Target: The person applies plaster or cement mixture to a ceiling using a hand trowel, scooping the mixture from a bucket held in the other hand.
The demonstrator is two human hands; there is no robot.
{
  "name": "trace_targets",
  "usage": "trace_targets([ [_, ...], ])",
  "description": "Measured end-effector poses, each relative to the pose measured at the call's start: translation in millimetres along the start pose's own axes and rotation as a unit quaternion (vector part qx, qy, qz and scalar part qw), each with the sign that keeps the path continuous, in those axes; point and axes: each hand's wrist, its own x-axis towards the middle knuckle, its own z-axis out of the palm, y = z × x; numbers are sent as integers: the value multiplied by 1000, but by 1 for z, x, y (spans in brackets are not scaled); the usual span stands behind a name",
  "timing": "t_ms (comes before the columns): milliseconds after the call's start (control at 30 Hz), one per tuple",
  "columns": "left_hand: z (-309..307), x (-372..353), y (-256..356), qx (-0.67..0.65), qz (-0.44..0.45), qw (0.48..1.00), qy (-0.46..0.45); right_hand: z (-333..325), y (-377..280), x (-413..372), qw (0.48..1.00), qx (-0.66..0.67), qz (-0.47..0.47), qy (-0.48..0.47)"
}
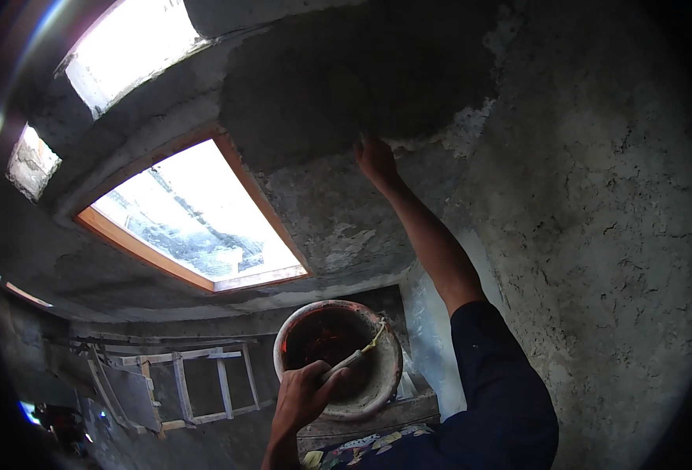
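My left hand (pixel 303 399) is closed round the grey tube grip of a bucket's handle (pixel 344 365). A yellowish cord or wire joins that handle to the rim of the round bucket (pixel 393 368). Inside the bucket it is dark, with a reddish tint, and the contents are hard to make out. Up at the wall, my right hand (pixel 377 163) is closed, fingers curled, at the lower edge of a dark, damp-looking plaster patch (pixel 346 78). What it grips is hidden in shadow.
A wood-framed window (pixel 205 211) is left of my right arm, with bright openings (pixel 131 51) above it. A rough grey wall (pixel 596 235) rises on the right. A wooden ladder-like frame (pixel 182 388) lies lower left, and a plank (pixel 369 419) sits below the bucket.
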Motion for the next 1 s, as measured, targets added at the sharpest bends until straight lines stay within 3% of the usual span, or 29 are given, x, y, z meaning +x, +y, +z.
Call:
trace_targets([
  [33, 0, 0, -1, 3, -1, 1000, 1, -1, -5, -3, 997, -34, 43, -56],
  [233, -4, -4, -1, 15, -16, 1000, -11, 21, 16, -45, 991, -64, 102, -62],
  [433, -6, -7, -6, 21, -13, 1000, -9, 2, 15, -63, 997, -26, 60, -42],
  [567, -8, -4, -2, 3, -10, 1000, -14, -16, -17, -17, 999, 5, 40, 1],
  [633, -7, -3, -3, 7, -6, 1000, -12, -17, -25, 9, 997, -22, -48, 58],
  [667, -6, -3, -4, 12, -3, 1000, -10, -13, -26, 16, 997, -22, -47, 57],
  [733, -3, -2, -7, 11, 0, 1000, -6, -1, -23, 20, 998, -55, 13, -11],
  [1000, -6, -10, -8, 10, 12, 1000, 5, 9, -5, -42, 995, -43, 72, -53],
])
